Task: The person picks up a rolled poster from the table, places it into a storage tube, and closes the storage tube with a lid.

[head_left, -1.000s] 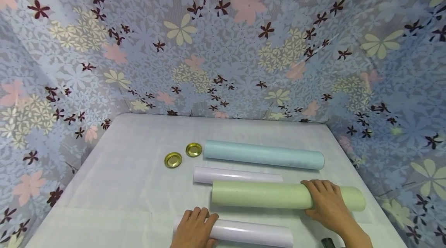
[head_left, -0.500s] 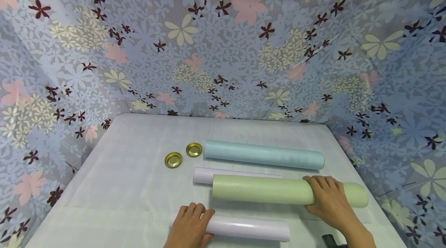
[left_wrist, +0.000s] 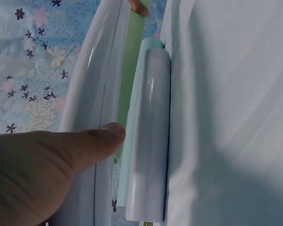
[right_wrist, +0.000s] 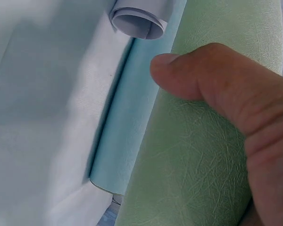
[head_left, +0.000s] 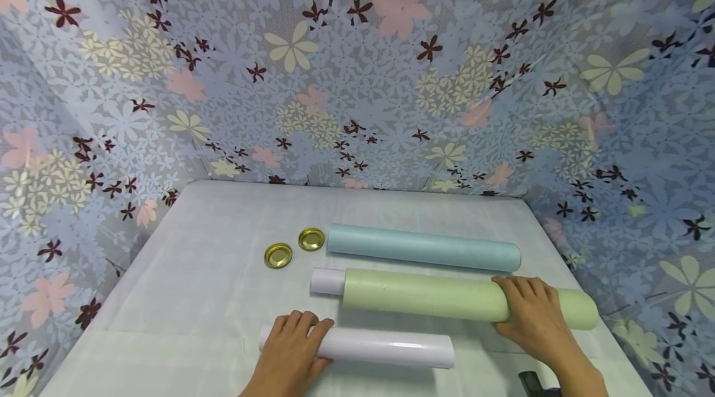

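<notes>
In the head view, my left hand (head_left: 290, 350) grips a glossy white paper roll (head_left: 391, 347) near its left end. The thumb lies along the roll's seam in the left wrist view. My right hand (head_left: 530, 316) holds a thicker, textured pale-green roll (head_left: 424, 294) towards its right end, thumb across it in the right wrist view. Both rolls cast shadows on the table beneath them. A second white roll (head_left: 326, 281) lies behind the green one, which hides most of it. Farther back rests a light-blue roll (head_left: 421, 248).
Two shallow gold lids (head_left: 277, 255) sit left of the blue roll. A dark object (head_left: 532, 383), partly cut off, is beside my right forearm. The white-covered table (head_left: 184, 298) meets a flowered cloth (head_left: 357, 74) at its back and sides.
My left hand and its white roll have moved left and away from me. The green roll in my right hand has moved back and slightly right, now covering most of the second white roll.
</notes>
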Tool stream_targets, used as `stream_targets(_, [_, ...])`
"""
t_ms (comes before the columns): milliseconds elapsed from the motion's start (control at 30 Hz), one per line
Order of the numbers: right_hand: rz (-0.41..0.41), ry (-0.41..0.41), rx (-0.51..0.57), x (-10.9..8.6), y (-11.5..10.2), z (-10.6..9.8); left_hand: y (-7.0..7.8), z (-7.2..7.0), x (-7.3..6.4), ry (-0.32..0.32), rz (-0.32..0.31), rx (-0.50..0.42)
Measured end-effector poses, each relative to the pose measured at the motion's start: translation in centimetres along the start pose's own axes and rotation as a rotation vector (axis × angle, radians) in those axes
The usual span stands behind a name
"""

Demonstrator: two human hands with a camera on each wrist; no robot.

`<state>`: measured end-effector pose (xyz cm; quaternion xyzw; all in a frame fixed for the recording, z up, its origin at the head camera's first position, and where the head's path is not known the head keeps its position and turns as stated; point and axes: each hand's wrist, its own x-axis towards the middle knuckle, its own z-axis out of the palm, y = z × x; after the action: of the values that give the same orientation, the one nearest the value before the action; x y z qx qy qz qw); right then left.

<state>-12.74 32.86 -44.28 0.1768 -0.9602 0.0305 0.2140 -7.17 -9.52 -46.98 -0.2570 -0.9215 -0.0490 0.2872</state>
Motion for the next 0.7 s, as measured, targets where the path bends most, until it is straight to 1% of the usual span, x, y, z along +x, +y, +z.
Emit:
stream_targets(167, [-0.003,0.013,-0.009,0.1,0.0,-0.4,-0.6,-0.4,0.1,0.002,-0.014,-0.016])
stream_targets(400, [0.003,0.013,-0.014,0.0,0.2,-0.8,-1.6,-0.6,0.1,0.056,-0.013,-0.028])
stream_targets(633, [0.012,0.01,-0.015,0.0,0.3,-1.2,-2.9,-1.3,0.0,0.039,-0.035,-0.039])
stream_targets(700, [0.014,0.012,-0.017,0.0,0.3,-1.3,-3.2,-1.5,0.0,0.043,-0.035,-0.041])
